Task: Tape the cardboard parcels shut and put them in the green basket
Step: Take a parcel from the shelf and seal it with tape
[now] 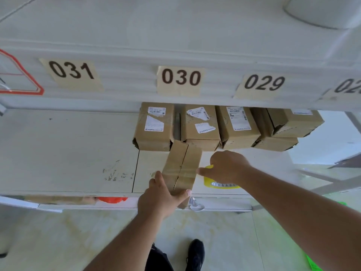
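Head view takes in a white shelf (68, 153) with numbered labels on the ledge above it. At the back of the shelf sits a row of cardboard parcels (199, 126), some with torn ends, one stacked on another at the right; none of these looks taped yet, as far as can be told. Nearer the front edge lies one long parcel (182, 169), with shiny tape already across its near half. The left hand (162, 200) grips its near end, thumb on one side and fingers curled round the other. The right hand (226, 167) is curled on a yellow tape roll (218, 182) just beside the parcel, thumb reaching toward the parcel's edge.

My reading is that this parcel is mid-taping, and the row behind waits its turn. Only a scrap of green (312, 265) shows at the lower right on the floor; whether that is the basket cannot be told, so no parcel can be counted as put away.
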Tool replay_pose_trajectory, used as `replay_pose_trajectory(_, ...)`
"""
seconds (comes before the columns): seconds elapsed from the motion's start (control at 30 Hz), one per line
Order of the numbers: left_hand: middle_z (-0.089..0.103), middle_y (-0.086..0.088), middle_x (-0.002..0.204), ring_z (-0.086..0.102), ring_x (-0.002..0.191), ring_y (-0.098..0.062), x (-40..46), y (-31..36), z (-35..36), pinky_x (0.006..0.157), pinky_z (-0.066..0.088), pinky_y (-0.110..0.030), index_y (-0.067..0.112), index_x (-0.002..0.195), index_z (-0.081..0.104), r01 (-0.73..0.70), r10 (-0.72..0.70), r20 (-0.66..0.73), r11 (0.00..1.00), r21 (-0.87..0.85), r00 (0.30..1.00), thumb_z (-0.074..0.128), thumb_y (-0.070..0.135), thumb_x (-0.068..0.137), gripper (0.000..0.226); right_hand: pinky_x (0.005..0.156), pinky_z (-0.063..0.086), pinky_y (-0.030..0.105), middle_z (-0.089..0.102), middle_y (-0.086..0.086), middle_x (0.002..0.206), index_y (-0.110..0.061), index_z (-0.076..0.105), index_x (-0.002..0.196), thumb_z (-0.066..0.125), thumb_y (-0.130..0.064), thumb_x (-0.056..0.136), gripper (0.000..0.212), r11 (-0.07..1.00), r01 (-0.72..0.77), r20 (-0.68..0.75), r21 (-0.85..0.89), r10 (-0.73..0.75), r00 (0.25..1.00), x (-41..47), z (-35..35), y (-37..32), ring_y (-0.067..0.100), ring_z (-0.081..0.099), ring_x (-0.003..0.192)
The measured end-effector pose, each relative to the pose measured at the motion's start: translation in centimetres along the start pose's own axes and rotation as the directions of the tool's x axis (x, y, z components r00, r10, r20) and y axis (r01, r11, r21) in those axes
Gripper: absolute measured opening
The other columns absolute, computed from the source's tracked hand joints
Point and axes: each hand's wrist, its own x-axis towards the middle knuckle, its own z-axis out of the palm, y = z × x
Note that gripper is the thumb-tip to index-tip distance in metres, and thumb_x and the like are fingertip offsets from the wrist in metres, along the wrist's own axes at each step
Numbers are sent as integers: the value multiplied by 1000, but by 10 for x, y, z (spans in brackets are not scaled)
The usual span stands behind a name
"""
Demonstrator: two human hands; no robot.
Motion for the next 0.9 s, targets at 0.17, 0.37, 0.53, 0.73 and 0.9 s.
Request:
replay_pose_trajectory(0.17, 38, -7, 154, 56, 128, -31, 5, 2, -2, 93, 54, -44, 19, 160, 1, 3, -3, 27, 1000, 9, 1000, 46, 101, 63, 134, 70, 47, 32, 63, -7, 89, -26, 67, 96, 40, -93, 83, 73, 999, -24, -58, 32, 26, 998, -7, 16, 1, 19, 62, 89)
replay_pose_trajectory(0.37, 42, -5, 150, 60, 121, -30, 6, -2, 0, 91, 57, -47, 24, 158, 2, -2, 2, 15, 1000, -11, 1000, 42, 104, 56, 135, 70, 47, 32, 60, -9, 89, -27, 66, 102, 40, -93, 82, 74, 998, -54, -45, 29, 55, 997, -3, 32, 5, 19, 61, 90)
replay_pose_trajectory(0.53, 39, -4, 152, 59, 124, -29, 7, -2, 3, 92, 56, -48, 28, 160, -10, -1, 2, 32, 1000, -29, 999, 42, 104, 58, 137, 73, 48, 32, 63, -7, 91, -24, 68, 104, 41, -92, 83, 76, 991, -88, 19, 99, 86, 996, 6, 51, 6, 20, 63, 94)
replay_pose_trajectory(0.73, -1, -11, 173, 14, 157, -36, -2, 0, 17, 121, 26, -61, 26, 165, 7, -341, 411, -217, 892, 298, 885, 31, 79, 92, 93, 75, 51, 33, 65, -5, 87, -23, 66, 94, 42, -93, 82, 75, 987, -82, 47, 138, 76, 996, 11, 54, 12, 19, 64, 90)
replay_pose_trajectory(0.9, 9, -6, 172, 8, 159, -34, -5, 27, 36, 112, 30, -70, 24, 164, 18, -334, 393, -142, 886, 321, 908, 43, 73, 85, 96, 65, 43, 31, 64, -6, 90, -25, 65, 94, 44, -93, 81, 73, 972, -116, 53, 202, 108, 993, 10, 60, 18, 18, 62, 89)
